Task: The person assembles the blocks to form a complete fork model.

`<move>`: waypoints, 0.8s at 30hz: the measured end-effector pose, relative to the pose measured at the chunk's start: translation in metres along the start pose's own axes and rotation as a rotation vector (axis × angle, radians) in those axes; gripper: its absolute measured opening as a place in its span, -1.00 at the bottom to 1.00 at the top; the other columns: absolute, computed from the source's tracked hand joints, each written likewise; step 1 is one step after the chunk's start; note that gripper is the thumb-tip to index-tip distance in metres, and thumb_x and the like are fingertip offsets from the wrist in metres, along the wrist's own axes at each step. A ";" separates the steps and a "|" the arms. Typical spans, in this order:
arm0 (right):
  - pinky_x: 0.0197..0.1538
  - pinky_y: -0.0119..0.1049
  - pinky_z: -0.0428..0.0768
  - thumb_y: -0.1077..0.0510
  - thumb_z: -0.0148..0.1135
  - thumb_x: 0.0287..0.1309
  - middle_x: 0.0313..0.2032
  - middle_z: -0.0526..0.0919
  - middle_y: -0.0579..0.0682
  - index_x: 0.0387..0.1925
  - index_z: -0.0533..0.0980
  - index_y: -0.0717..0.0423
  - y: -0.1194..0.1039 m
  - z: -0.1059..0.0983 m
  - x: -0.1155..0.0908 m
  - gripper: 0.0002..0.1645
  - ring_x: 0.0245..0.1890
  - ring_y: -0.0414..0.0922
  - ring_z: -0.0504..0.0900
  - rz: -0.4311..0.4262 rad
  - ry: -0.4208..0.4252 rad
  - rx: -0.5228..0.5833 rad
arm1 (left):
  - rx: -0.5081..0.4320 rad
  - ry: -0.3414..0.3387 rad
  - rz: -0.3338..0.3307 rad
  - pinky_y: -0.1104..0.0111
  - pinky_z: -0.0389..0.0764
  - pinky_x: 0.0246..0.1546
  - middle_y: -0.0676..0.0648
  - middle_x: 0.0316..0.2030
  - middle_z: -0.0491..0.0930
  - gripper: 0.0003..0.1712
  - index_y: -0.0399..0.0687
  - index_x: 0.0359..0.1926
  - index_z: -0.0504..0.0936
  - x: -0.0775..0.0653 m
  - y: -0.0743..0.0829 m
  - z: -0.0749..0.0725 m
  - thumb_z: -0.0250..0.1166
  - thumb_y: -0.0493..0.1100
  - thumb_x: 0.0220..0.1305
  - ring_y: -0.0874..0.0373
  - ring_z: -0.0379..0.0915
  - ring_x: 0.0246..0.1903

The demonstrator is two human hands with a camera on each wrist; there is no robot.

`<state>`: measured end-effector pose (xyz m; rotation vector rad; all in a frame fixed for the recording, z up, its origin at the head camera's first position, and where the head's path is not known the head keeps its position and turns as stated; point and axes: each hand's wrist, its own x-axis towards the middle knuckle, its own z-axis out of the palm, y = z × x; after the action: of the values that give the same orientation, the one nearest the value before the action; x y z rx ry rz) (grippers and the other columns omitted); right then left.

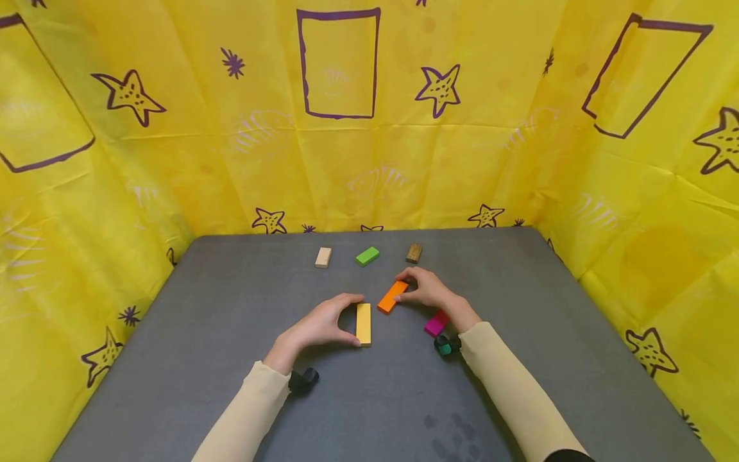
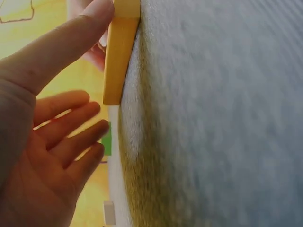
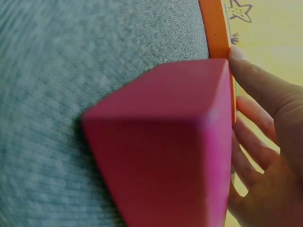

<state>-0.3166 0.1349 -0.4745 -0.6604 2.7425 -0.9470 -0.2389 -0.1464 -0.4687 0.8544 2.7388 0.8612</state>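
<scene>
My left hand (image 1: 317, 323) arches beside a yellow wooden block (image 1: 364, 325) that lies on the grey table. Its thumb (image 2: 71, 45) touches the block's near end; the other fingers are spread near the far end, with a small gap in the left wrist view. To the right, my right hand (image 1: 428, 289) holds an orange block (image 1: 392, 297) at a slant, thumb on its near side and fingertips by its far end. Under my right wrist lies a magenta block (image 1: 436, 323), partly covered by the arm; it looms large in the right wrist view.
Along the back of the grey table (image 1: 260, 269) lie a pale wood block (image 1: 323, 257), a green block (image 1: 367, 256) and a dark brown block (image 1: 414, 253). Yellow cloth (image 1: 346, 173) with drawn stars hangs behind and at both sides.
</scene>
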 end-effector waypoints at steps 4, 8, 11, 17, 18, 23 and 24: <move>0.22 -0.10 0.44 -0.10 0.44 -0.05 0.04 0.57 -0.01 0.06 0.52 0.00 0.000 0.000 0.001 -0.39 0.05 -0.05 0.50 0.010 0.003 0.010 | 0.008 -0.006 0.056 0.17 0.28 0.32 0.08 0.30 0.37 0.00 0.02 0.34 0.35 -0.004 -0.001 -0.003 0.54 0.15 -0.15 0.15 0.26 0.30; 0.21 -0.09 0.44 -0.11 0.44 -0.05 0.04 0.57 -0.01 0.06 0.53 0.00 0.000 0.000 0.001 -0.39 0.04 -0.05 0.49 0.002 0.004 0.007 | 0.023 -0.015 0.123 0.18 0.31 0.31 0.09 0.29 0.39 -0.09 0.01 0.32 0.39 -0.007 -0.001 -0.006 0.53 0.05 -0.10 0.13 0.28 0.30; 0.21 -0.09 0.44 -0.12 0.43 -0.04 0.05 0.57 -0.01 0.06 0.52 -0.01 0.001 0.001 0.001 -0.38 0.05 -0.05 0.49 -0.012 0.003 0.003 | 0.019 -0.030 0.140 0.20 0.34 0.28 0.11 0.27 0.41 -0.14 0.03 0.29 0.42 -0.009 0.000 -0.008 0.52 0.01 -0.08 0.16 0.30 0.28; 0.21 -0.10 0.44 -0.11 0.44 -0.05 0.04 0.57 -0.01 0.05 0.53 -0.01 0.002 0.001 0.001 -0.39 0.04 -0.05 0.49 -0.003 0.004 0.007 | -0.008 -0.084 0.144 0.21 0.39 0.25 0.11 0.21 0.48 -0.26 0.05 0.23 0.50 -0.009 0.006 -0.009 0.50 -0.03 -0.04 0.19 0.34 0.26; 0.21 -0.10 0.44 -0.11 0.44 -0.05 0.04 0.57 -0.02 0.05 0.52 -0.01 0.002 0.001 0.001 -0.39 0.04 -0.05 0.49 -0.002 0.004 0.006 | -0.011 -0.089 0.145 0.21 0.39 0.25 0.11 0.19 0.50 -0.28 0.04 0.22 0.51 -0.009 0.007 -0.010 0.50 -0.04 -0.03 0.19 0.35 0.25; 0.21 -0.11 0.44 -0.11 0.44 -0.05 0.05 0.57 -0.02 0.06 0.52 -0.01 0.002 0.001 0.001 -0.39 0.04 -0.06 0.50 -0.002 0.007 0.015 | -0.015 -0.099 0.151 0.21 0.39 0.25 0.17 0.12 0.55 -0.35 0.04 0.18 0.55 -0.007 0.009 -0.009 0.48 -0.06 0.00 0.20 0.37 0.23; 0.21 -0.11 0.44 -0.11 0.44 -0.05 0.05 0.57 -0.02 0.06 0.52 -0.01 0.002 0.001 0.001 -0.39 0.05 -0.05 0.50 -0.003 0.006 0.017 | -0.014 -0.102 0.154 0.22 0.39 0.25 0.17 0.11 0.56 -0.36 0.05 0.17 0.56 -0.006 0.009 -0.009 0.48 -0.06 0.00 0.20 0.38 0.22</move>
<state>-0.3182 0.1352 -0.4770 -0.6604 2.7365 -0.9742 -0.2323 -0.1484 -0.4567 1.0861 2.6038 0.8375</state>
